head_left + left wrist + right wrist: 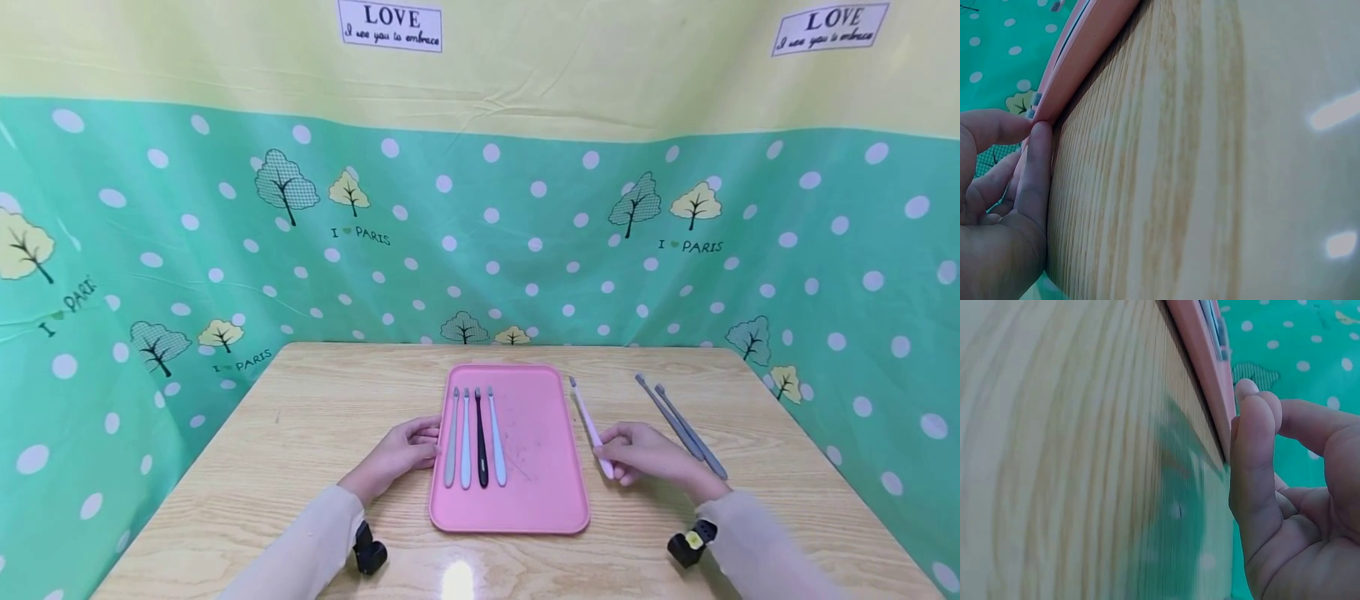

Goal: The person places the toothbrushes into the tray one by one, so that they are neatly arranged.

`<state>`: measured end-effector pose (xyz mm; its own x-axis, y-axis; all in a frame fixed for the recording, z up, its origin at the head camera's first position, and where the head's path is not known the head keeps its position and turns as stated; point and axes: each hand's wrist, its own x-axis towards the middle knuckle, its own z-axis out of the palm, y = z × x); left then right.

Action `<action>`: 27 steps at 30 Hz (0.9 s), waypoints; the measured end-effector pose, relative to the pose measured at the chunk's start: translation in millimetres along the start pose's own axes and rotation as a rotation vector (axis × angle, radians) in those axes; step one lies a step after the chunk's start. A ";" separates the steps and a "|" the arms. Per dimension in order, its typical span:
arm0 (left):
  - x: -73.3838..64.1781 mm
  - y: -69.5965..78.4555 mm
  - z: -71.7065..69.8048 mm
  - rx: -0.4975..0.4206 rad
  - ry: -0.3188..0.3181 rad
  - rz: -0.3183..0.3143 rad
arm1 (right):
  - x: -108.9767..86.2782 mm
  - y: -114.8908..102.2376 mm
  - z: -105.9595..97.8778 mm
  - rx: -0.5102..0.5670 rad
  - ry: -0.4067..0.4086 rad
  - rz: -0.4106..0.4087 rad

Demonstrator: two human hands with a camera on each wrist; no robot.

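A pink tray (pixel 540 500) lies on the table, with several toothbrushes side by side in its left half: a grey one (pixel 452 442), a black one (pixel 481 442) and pale blue ones (pixel 498 446). My left hand (pixel 408 450) is at the tray's left side, thumb and forefinger pinching its rim; the left wrist view shows those fingers (pixel 1038 162) meeting at the edge. Right of the tray, my right hand (pixel 637 454) pinches a pale pink toothbrush (pixel 588 417) near its handle end, bristle end pointing away. In the right wrist view that toothbrush is hidden behind the fingertips (pixel 1257 425).
Two grey toothbrushes (pixel 686 425) lie close together on the wooden table (pixel 322 400), to the right of my right hand. A green and yellow patterned cloth (pixel 420 283) hangs behind the table and along both sides.
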<state>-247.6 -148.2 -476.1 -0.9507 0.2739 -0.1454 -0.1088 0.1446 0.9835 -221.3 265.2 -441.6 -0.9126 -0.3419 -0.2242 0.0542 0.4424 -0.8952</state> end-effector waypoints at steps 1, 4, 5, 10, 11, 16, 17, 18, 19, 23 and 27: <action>0.0 -0.2 0.0 -0.001 0.000 0.000 | 1.7 -1.0 2.3 0.003 -0.006 -0.004; 0.0 -0.5 0.0 -0.001 0.003 -0.003 | 6.4 -4.0 8.7 0.014 -0.017 -0.008; 0.1 -0.3 0.0 -0.002 0.004 -0.004 | 7.6 -5.5 11.1 0.016 -0.020 -0.009; 0.2 -0.1 -0.1 -0.010 0.006 -0.004 | 12.8 -14.5 23.5 0.041 -0.057 -0.017; 0.1 -0.2 -0.1 -0.011 0.004 -0.001 | 14.4 -15.9 26.1 0.047 -0.067 -0.020; 1.2 -1.1 -0.4 -0.011 0.001 0.000 | 22.6 -23.8 39.3 0.052 -0.098 -0.034; 1.5 -1.2 -0.5 -0.009 0.001 0.000 | 24.7 -25.0 42.0 0.051 -0.101 -0.036; 1.6 -1.2 -0.5 -0.009 0.002 -0.002 | 26.3 -26.7 44.7 0.048 -0.103 -0.037; 1.7 -1.0 -0.5 -0.008 0.001 -0.002 | 28.1 -28.0 47.3 0.046 -0.102 -0.037; 1.5 -0.7 0.1 -0.006 0.000 -0.001 | 34.6 -32.6 58.7 0.038 -0.105 -0.039; 1.0 -1.1 0.4 -0.006 -0.003 0.002 | 39.4 -35.0 68.9 0.044 -0.106 -0.035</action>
<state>-248.3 -147.7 -477.3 -0.9501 0.2768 -0.1439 -0.1087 0.1387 0.9843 -231.2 179.1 -445.6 -0.8663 -0.4435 -0.2300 0.0429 0.3926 -0.9187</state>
